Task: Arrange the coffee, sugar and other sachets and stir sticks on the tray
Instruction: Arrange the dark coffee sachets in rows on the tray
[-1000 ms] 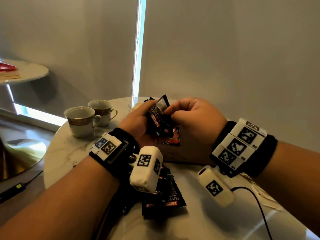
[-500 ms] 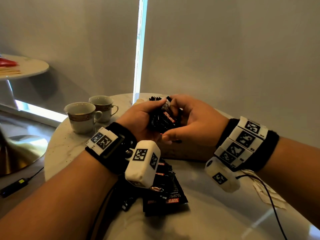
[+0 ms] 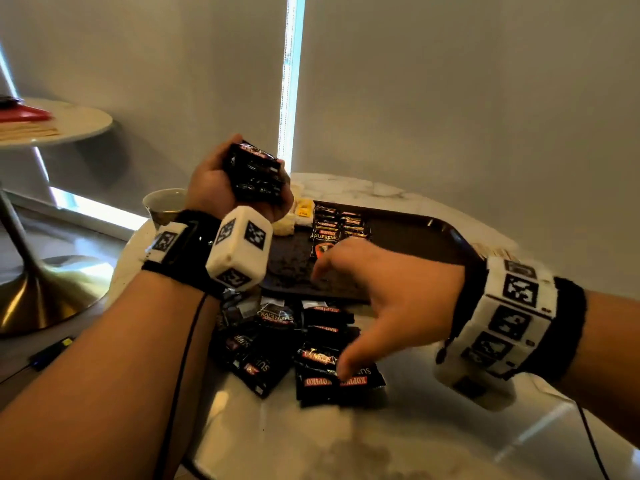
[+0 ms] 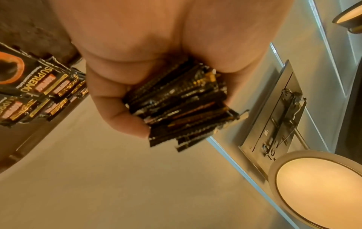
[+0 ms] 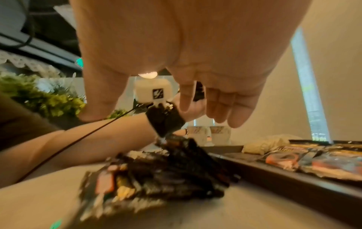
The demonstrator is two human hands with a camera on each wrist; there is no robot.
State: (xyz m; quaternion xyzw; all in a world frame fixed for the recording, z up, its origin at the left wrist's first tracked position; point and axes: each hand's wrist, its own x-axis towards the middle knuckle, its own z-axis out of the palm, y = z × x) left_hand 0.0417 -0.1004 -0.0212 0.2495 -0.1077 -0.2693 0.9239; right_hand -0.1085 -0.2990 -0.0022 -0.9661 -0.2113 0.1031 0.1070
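The left hand (image 3: 221, 181) is lifted up, palm turned toward the person, with its fingers and thumb curled tight around a stack of packets (image 3: 255, 174). The right hand (image 3: 388, 292) reaches forward and down, palm facing down, fingers loose and spread a little, thumb pointing down. It holds nothing. Both wrists wear black bands with white marker blocks.

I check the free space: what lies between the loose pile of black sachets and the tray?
Nothing: in the head view the loose pile reaches the tray near edge. The open right hand hovers above.
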